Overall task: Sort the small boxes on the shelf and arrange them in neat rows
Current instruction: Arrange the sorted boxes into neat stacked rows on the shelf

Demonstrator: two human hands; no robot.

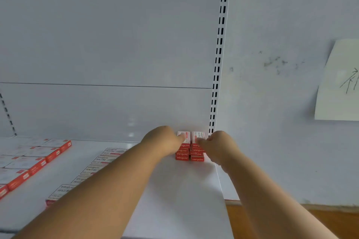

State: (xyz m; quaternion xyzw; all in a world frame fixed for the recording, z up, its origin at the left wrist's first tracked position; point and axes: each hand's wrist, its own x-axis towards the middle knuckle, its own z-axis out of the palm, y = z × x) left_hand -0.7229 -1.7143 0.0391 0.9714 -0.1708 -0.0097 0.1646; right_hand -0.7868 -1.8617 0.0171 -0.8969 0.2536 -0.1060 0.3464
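**shelf_op:** Watching the head cam feed here. Both forearms are stretched straight out toward the back right corner of the white shelf (pixel 180 190). Left hand (pixel 165 140) is turned knuckles-up, wrist a bit cocked, fingertips on the left stack of red boxes (pixel 183 150). Right hand (pixel 218 146) mirrors it from the other side, on the right stack of red boxes (pixel 197 150).

**boxnerd42:** Are the hands actually gripping, or just nudging?

**shelf_op:** From what I see the fingers are curled in against the top boxes on each side, looks like a pinch on each stack, but it's blurry and the fingertips mostly hide behind the knuckles, so I can't tell for sure.

**boxnerd42:** Where do the stacks sit?

**shelf_op:** Side by side, touching or nearly so, tight against the back panel (pixel 108 110), just left of the slotted upright (pixel 217 68). Each is several boxes high with one standing at the back.

**boxnerd42:** Other boxes?

**shelf_op:** A line of flat boxes (pixel 101 161) runs under my left forearm, and a bigger group of boxes (pixel 29 163) lies at the far left. A paper note (pixel 338 81) hangs on the right wall.
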